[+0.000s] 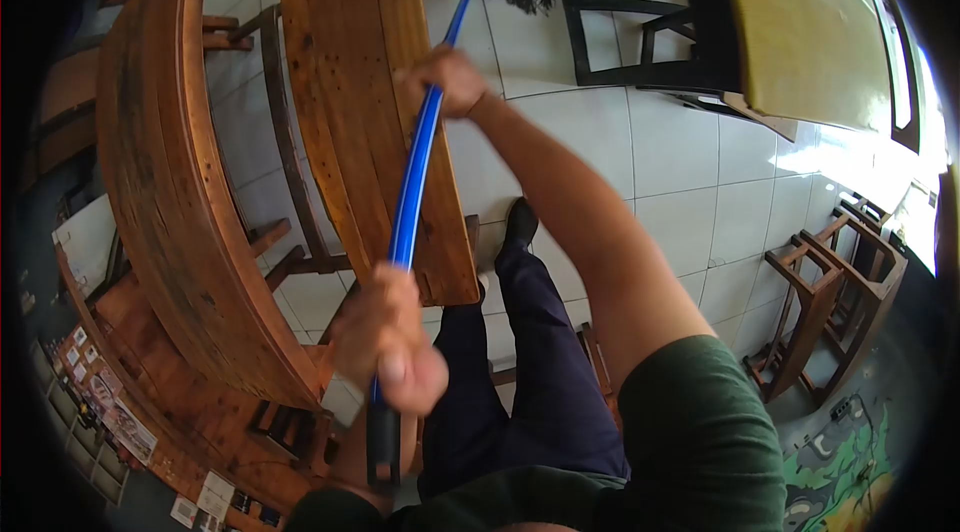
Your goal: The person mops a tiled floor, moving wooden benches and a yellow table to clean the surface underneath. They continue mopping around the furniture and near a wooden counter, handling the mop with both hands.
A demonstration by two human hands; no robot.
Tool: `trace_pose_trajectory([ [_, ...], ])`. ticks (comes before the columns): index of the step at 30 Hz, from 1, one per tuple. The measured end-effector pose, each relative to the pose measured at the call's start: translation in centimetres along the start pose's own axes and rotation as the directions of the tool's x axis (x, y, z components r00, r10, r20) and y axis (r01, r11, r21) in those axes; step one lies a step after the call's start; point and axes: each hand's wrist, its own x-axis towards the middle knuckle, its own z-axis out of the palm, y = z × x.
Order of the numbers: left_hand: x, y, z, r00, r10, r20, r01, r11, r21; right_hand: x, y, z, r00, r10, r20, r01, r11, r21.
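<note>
A wooden table (160,172) and a bench (340,82) are set on white floor tiles (675,147). Over the bench, a blue broom (411,197) is gripped by the curled left hand (390,342), low, and right hand (455,82), higher up.

Left side of view: long wooden table (150,152), brown, edge bowed by the lens; to its right, and roughly parallel, a narrower plank top (345,82) with dark nail marks, table or bench not distinguishable. Upper right: table with yellow top (810,32), a black wooden frame (635,4) just beside it on the left; below, two brown wooden stools (808,332) stand close together near a wall bearing a green mural (850,467). Lower left margin: printed sheets (120,402) in a cluster, wording too small to read.
</note>
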Motion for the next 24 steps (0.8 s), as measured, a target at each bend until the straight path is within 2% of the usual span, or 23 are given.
trace_pose_trajectory([
  [1, -0.3, 1.7, -0.3, 1.0, -0.014, 0.002, 0.014, 1.0, 0.027, -0.7, -1.8, 0.9, 0.997, -0.035, -0.066, 0.041, 0.995, 0.091],
  [3, 0.0, 4.7, -0.3, 0.997, -0.005, 0.081, 0.003, 1.0, 0.031, -1.6, -5.4, 0.7, 0.998, 0.024, 0.051, -0.028, 0.998, 0.063],
  [5, 1.2, 7.1, -0.2, 0.988, 0.006, 0.155, -0.012, 0.999, 0.034, -1.9, -8.4, -0.2, 0.997, 0.076, 0.024, -0.078, 0.992, 0.097],
  [7, 3.6, 9.0, -1.2, 0.926, -0.064, 0.373, 0.038, 0.996, 0.078, -2.0, -10.4, -0.9, 0.99, 0.138, -0.034, -0.133, 0.984, 0.123],
  [9, 5.8, 9.8, -2.2, 0.902, 0.029, 0.43, -0.031, 1.0, -0.003, -2.8, -12.5, -1.2, 0.972, 0.212, -0.106, -0.194, 0.969, 0.154],
  [11, 7.6, 11.5, -3.1, 0.846, -0.009, 0.534, 0.028, 0.999, -0.028, -4.3, -14.7, -1.5, 0.943, 0.307, -0.131, -0.285, 0.944, 0.164],
  [12, 8.2, 11.9, -3.5, 0.796, -0.006, 0.606, 0.087, 0.991, -0.105, -5.6, -15.8, -1.8, 0.927, 0.333, -0.175, -0.308, 0.939, 0.156],
  [13, 8.3, 12.4, -3.6, 0.767, -0.001, 0.641, 0.101, 0.988, -0.119, -7.1, -17.0, -2.1, 0.901, 0.399, -0.172, -0.371, 0.912, 0.173],
  [15, 8.2, 12.9, -3.1, 0.673, -0.038, 0.739, 0.265, 0.945, -0.193, -10.7, -19.1, -2.3, 0.848, 0.489, -0.204, -0.457, 0.87, 0.186],
  [17, 7.5, 11.8, -1.7, 0.618, 0.02, 0.786, 0.313, 0.911, -0.269, -14.7, -20.6, -2.4, 0.762, 0.538, -0.361, -0.496, 0.843, 0.209],
  [19, 5.7, 10.4, -0.5, 0.545, 0.089, 0.834, 0.437, 0.819, -0.373, -19.6, -22.3, -2.9, 0.666, 0.596, -0.449, -0.597, 0.787, 0.157],
  [20, 3.9, 9.7, 0.8, 0.578, 0.11, 0.809, 0.422, 0.808, -0.411, -22.6, -22.1, -2.5, 0.615, 0.603, -0.508, -0.645, 0.755, 0.115],
  [21, 1.7, 9.8, 2.2, 0.584, 0.056, 0.81, 0.409, 0.842, -0.353, -25.8, -22.2, -2.4, 0.562, 0.594, -0.576, -0.669, 0.735, 0.105],
  [22, -0.3, 8.9, 3.2, 0.513, 0.076, 0.855, 0.482, 0.798, -0.361, -29.1, -22.6, -2.4, 0.505, 0.584, -0.635, -0.696, 0.711, 0.101],
  [23, -2.7, 8.6, 4.8, 0.486, 0.075, 0.87, 0.522, 0.774, -0.358, -32.0, -23.2, -2.7, 0.443, 0.551, -0.707, -0.752, 0.658, 0.043],
  [24, -4.6, 8.3, 5.2, 0.409, -0.018, 0.912, 0.626, 0.733, -0.267, -35.4, -23.1, -2.5, 0.451, 0.491, -0.746, -0.802, 0.59, -0.096],
])
